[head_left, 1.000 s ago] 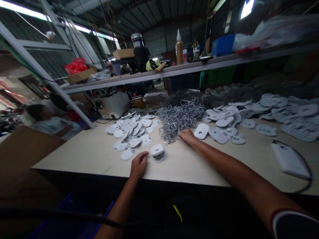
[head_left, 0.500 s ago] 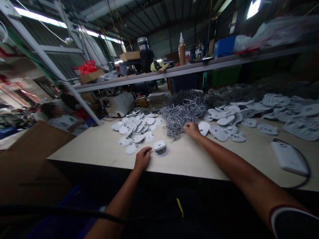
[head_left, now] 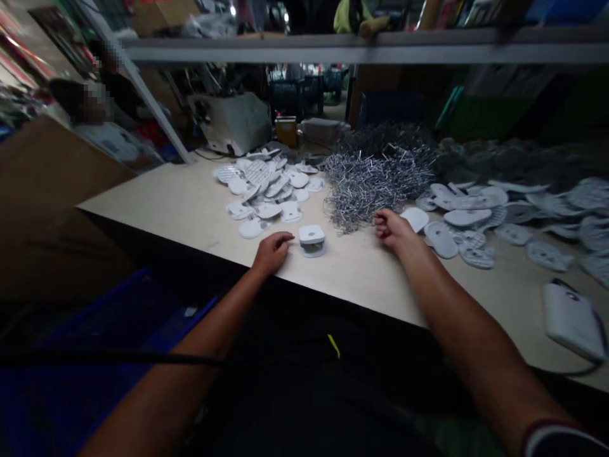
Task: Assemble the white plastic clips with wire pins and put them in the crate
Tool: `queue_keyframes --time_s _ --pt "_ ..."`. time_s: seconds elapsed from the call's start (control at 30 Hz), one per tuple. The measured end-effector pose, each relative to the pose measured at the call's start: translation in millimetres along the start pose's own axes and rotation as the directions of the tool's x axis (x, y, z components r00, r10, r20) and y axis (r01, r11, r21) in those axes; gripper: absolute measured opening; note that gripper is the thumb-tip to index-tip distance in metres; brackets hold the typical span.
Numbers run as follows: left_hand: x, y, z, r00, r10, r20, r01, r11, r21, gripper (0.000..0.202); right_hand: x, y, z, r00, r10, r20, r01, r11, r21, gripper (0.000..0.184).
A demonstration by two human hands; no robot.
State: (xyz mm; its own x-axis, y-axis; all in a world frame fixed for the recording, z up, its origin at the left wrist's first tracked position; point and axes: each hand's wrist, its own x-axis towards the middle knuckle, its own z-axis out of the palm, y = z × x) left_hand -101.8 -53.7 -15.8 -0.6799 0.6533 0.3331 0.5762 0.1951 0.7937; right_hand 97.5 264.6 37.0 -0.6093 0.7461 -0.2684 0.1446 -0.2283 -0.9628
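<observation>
– Since you've got the head view up, what's far left?
– Brown cardboard box (head_left: pixel 52 209), off the left end of the counter (head_left: pixel 152 197). Blue crate (head_left: pixel 95 306) below the counter's front edge. Two people sit farther back, behind the slanted rack post (head_left: pixel 152 103).
– Moving right?
– Loose pile of flat pale parts (head_left: pixel 266 184), overlapping at odd angles. Grey machine (head_left: pixel 238 122) behind it.
– Hands?
– Left hand (head_left: pixel 273 252) is palm down near the front edge, half curled, index finger out straighter. Fingertip stops just short of the white stack (head_left: pixel 312 235). Nothing visible in its grip; underside hidden, so can't tell for sure.
– White stack?
– On the counter between both hands, nearer the left one. Upper plate sits over a base, gap between, dark spot on top.
– Then?
– Tangled heap of metal wire pieces (head_left: pixel 380 171), behind and right of the stack. Right hand (head_left: pixel 391 230) is at its front right edge, fingers curled in, small opening. Can't tell if it has a wire piece.
– Rest?
– Pale oval plate (head_left: pixel 417 219) just right of that hand, second pile (head_left: pixel 469 218) beyond, then a white device (head_left: pixel 572 320) with a black cable.
</observation>
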Motion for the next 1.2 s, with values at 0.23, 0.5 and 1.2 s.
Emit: queue_keyframes --time_s 0.23,0.5,1.2 --pt "-1 -2 -1.0 1.000 -0.015 0.002 0.015 0.993 -0.113 0.033 -10 5 -2 0.995 0.084 0.055 -0.080 0.995 -0.063 0.005" --pt "-3 10 -7.7 1.000 -0.027 0.012 0.029 0.992 -0.127 0.033 2 1 -5 1.000 0.000 -0.029 -0.004 0.990 -0.140 0.010" --pt "-5 7 -16.9 0.995 -0.101 0.026 0.103 0.915 -0.391 0.025 -19 37 -16 0.769 -0.525 -0.365 0.286 0.793 -0.537 0.027"
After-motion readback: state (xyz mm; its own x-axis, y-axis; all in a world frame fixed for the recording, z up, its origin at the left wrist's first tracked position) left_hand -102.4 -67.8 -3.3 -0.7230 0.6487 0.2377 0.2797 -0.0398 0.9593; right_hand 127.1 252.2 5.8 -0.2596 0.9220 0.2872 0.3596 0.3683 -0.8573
